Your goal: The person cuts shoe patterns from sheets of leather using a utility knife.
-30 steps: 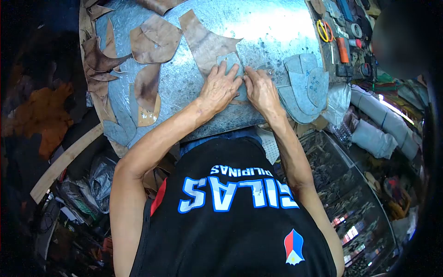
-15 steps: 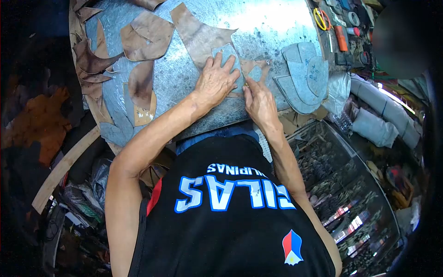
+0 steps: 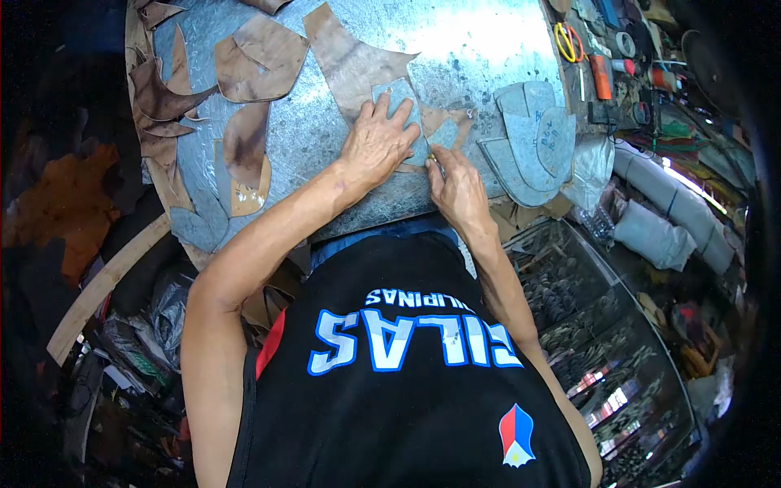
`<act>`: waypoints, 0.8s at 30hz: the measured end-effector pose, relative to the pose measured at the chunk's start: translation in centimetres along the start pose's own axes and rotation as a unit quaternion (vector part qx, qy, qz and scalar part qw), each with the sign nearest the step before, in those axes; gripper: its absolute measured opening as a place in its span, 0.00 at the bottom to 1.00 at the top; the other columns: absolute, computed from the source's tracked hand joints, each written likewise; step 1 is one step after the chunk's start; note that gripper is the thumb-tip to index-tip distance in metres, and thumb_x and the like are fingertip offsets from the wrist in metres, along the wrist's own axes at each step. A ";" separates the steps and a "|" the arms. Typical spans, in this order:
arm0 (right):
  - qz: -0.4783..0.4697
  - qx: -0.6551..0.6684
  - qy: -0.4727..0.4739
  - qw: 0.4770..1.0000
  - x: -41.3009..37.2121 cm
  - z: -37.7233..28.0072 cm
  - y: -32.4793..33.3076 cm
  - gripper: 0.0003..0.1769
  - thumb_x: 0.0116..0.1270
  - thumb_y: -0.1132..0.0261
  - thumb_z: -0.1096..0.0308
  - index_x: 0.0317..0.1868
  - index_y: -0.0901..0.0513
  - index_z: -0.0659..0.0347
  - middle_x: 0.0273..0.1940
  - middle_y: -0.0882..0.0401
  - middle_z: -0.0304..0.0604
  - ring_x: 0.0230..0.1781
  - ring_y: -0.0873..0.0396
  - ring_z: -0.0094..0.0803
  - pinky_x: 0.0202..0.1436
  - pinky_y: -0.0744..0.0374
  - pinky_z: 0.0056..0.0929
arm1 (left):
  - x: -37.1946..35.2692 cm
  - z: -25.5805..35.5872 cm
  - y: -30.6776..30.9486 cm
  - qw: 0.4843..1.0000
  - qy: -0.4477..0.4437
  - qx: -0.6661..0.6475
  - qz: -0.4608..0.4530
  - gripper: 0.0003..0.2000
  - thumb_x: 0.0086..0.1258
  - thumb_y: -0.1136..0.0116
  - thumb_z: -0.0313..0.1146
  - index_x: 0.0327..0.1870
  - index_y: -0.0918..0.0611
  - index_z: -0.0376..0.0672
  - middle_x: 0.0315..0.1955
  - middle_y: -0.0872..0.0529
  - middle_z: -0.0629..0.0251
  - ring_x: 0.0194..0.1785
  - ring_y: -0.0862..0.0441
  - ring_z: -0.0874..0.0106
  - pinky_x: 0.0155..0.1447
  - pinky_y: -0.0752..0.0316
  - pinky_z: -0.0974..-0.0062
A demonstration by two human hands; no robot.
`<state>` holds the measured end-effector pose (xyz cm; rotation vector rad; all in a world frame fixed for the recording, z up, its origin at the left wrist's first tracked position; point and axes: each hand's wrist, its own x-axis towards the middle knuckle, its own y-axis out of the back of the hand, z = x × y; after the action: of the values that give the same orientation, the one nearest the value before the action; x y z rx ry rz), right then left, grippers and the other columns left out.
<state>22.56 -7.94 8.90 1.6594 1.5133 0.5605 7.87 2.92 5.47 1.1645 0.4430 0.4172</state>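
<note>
My left hand (image 3: 381, 137) lies with fingers spread, pressing a grey-blue template (image 3: 397, 91) flat onto a brown leather piece (image 3: 358, 63). In my right hand (image 3: 457, 183), the fingers are closed on a small knife-like tool (image 3: 433, 157), mostly hidden by them. Its tip is at the template's right edge, near my left fingertips. Just beyond the right hand lies a leather scrap (image 3: 460, 119) with a pointed edge. Both hands are over the metal-topped table (image 3: 309, 154).
Stacked grey sole-shaped patterns (image 3: 533, 142) lie at the table's right. Cut leather pieces (image 3: 262, 61) and curled scraps (image 3: 167, 102) cover the left side. Scissors (image 3: 567, 42) and an orange cylinder (image 3: 599, 76) are at the upper right. A glass case (image 3: 598, 325) stands below right.
My right hand and the tool have drawn slightly toward me along the template's edge. My left hand stays pressed on the template. The whole view has shifted a little.
</note>
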 end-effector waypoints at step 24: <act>-0.324 -0.278 0.349 0.834 12.9 3.5 6.7 0.18 0.67 0.40 0.71 0.53 0.13 0.42 0.70 0.32 0.43 0.55 0.21 0.44 0.61 0.21 0.42 | 0.4 1.4 -0.2 0.998 0.056 0.004 -0.001 0.13 0.63 0.35 0.35 0.48 0.20 0.45 0.66 0.29 0.54 0.70 0.34 0.46 0.63 0.32 0.51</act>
<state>31.74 3.84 9.72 0.4204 2.0186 1.1507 8.98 2.01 5.73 1.1524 0.5442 0.4801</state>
